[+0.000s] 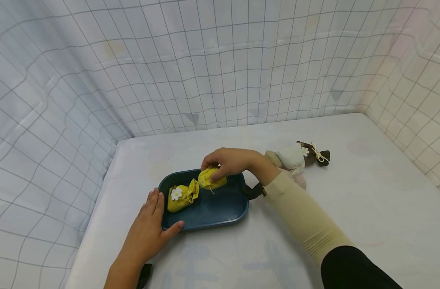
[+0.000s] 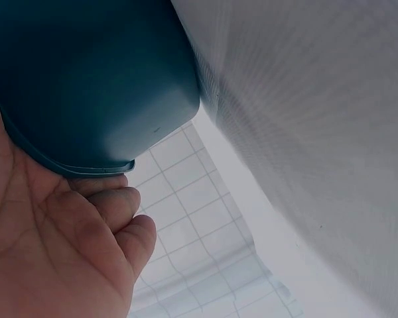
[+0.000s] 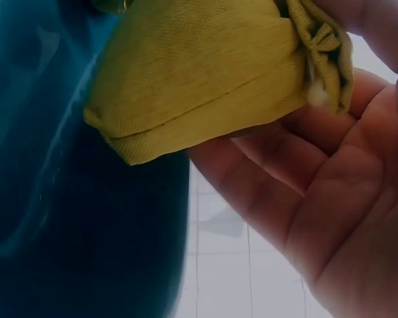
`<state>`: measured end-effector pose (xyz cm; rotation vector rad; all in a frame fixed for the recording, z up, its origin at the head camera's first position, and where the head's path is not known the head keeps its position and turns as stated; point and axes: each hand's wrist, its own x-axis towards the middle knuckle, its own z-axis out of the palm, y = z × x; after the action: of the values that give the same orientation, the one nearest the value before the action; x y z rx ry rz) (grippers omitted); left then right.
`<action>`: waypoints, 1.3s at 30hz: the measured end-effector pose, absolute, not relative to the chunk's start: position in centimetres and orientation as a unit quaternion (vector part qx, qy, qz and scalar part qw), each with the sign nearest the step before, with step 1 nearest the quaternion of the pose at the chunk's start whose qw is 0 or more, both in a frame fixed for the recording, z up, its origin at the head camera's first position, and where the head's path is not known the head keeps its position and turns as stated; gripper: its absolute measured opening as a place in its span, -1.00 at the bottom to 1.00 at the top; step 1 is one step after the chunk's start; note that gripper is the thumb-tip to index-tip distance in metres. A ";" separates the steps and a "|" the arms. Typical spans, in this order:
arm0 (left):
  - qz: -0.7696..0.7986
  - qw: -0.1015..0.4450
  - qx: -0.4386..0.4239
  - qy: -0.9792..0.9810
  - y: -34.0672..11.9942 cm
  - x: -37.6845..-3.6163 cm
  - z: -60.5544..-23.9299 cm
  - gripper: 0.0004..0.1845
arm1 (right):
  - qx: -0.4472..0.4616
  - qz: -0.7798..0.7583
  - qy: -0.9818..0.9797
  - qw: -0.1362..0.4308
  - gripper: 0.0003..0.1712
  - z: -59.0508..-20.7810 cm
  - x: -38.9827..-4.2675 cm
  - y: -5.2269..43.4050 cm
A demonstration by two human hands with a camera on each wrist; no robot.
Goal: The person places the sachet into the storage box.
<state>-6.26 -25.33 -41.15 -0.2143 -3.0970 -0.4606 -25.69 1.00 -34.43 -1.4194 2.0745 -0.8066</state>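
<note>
A dark blue tray (image 1: 220,212) lies on the white table. Inside it sits a yellow cloth pouch (image 1: 181,195) with a white flower. My right hand (image 1: 225,162) holds a second yellow pouch (image 1: 211,178) over the tray's far side, fingers curled round it; the right wrist view shows that pouch (image 3: 205,79) against my fingers (image 3: 285,179) above the tray (image 3: 66,225). My left hand (image 1: 151,228) lies flat with straight fingers against the tray's near-left rim, thumb along its front edge; in the left wrist view the palm (image 2: 46,252) touches the tray's outer wall (image 2: 93,86).
A white pouch (image 1: 290,157) and a brown pouch (image 1: 313,153) with a flower lie behind my right forearm. A pinkish pouch (image 1: 299,180) shows partly beside the sleeve. Grid-patterned fabric walls (image 1: 220,68) enclose the table on three sides. A dark object (image 1: 144,275) lies by my left wrist.
</note>
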 end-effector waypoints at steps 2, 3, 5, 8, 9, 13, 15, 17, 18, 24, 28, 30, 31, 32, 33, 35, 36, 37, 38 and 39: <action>-0.147 0.003 -0.069 -0.987 -25.4 -6.2 -41.1 0.15 | -0.525 -0.292 0.757 0.258 -0.72 -34.5 -25.6 0.6; -0.148 0.003 -0.069 -0.987 -25.4 -6.2 -41.1 0.15 | -0.525 -0.290 0.755 0.264 -0.73 -34.5 -25.5 0.3; -0.149 0.005 -0.071 -0.986 -25.4 -6.2 -41.1 0.15 | -0.525 -0.283 0.755 0.272 -0.74 -34.7 -25.5 -0.1; -0.152 0.007 -0.073 -0.986 -25.4 -6.2 -41.1 0.14 | -0.518 -0.272 0.758 0.289 -0.75 -35.1 -25.5 -0.7; -0.153 0.008 -0.074 -0.985 -25.4 -6.2 -41.1 0.14 | -0.515 -0.268 0.759 0.294 -0.74 -35.2 -25.5 -0.9; -0.154 0.009 -0.075 -0.985 -25.5 -6.1 -41.2 0.14 | -0.507 -0.266 0.757 0.314 -0.74 -36.0 -25.6 -1.6; -0.154 0.011 -0.075 -0.985 -25.5 -6.2 -41.2 0.14 | -0.508 -0.264 0.756 0.317 -0.74 -36.3 -25.5 -1.9; -0.154 0.011 -0.075 -0.985 -25.6 -6.2 -41.3 0.14 | -0.509 -0.263 0.755 0.318 -0.74 -36.5 -25.5 -2.1; -0.154 0.011 -0.075 -0.985 -25.6 -6.2 -41.3 0.15 | -0.509 -0.262 0.756 0.318 -0.75 -36.7 -25.6 -2.3; -0.155 0.010 -0.077 -0.985 -25.6 -6.2 -41.4 0.14 | -0.502 -0.241 0.775 0.300 -0.70 -36.8 -25.4 -2.5; -0.152 0.011 -0.078 -0.985 -25.5 -6.3 -41.4 0.14 | -0.495 -0.229 0.792 0.274 -0.61 -36.2 -25.1 -2.1; -0.150 0.011 -0.078 -0.986 -25.5 -6.3 -41.3 0.14 | -0.490 -0.234 0.795 0.270 -0.57 -35.8 -24.9 -1.9; -0.149 0.011 -0.078 -0.986 -25.5 -6.3 -41.3 0.14 | -0.487 -0.239 0.795 0.271 -0.55 -35.7 -24.9 -1.8; -0.148 0.011 -0.077 -0.986 -25.5 -6.3 -41.3 0.15 | -0.484 -0.246 0.794 0.273 -0.54 -35.5 -24.8 -1.6; -0.148 0.010 -0.077 -0.986 -25.5 -6.3 -41.4 0.15 | -0.482 -0.252 0.792 0.277 -0.53 -35.4 -24.7 -1.5; -0.148 0.010 -0.076 -0.986 -25.5 -6.3 -41.4 0.15 | -0.477 -0.262 0.789 0.283 -0.52 -35.2 -24.7 -1.3; -0.148 0.009 -0.075 -0.986 -25.5 -6.3 -41.4 0.15 | -0.478 -0.264 0.788 0.283 -0.52 -35.1 -24.7 -1.2; -0.149 0.008 -0.074 -0.986 -25.5 -6.2 -41.4 0.15 | -0.478 -0.266 0.788 0.282 -0.52 -35.1 -24.7 -1.1; -0.149 0.007 -0.073 -0.986 -25.4 -6.2 -41.4 0.15 | -0.478 -0.267 0.788 0.282 -0.52 -35.1 -24.6 -1.0; -0.149 0.007 -0.073 -0.986 -25.4 -6.3 -41.5 0.15 | -0.478 -0.270 0.787 0.282 -0.52 -35.1 -24.6 -0.9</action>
<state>-6.26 -25.43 -41.47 -0.2275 -3.0850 -0.4648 -24.64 -0.88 -35.05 -1.2803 2.1079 -0.7239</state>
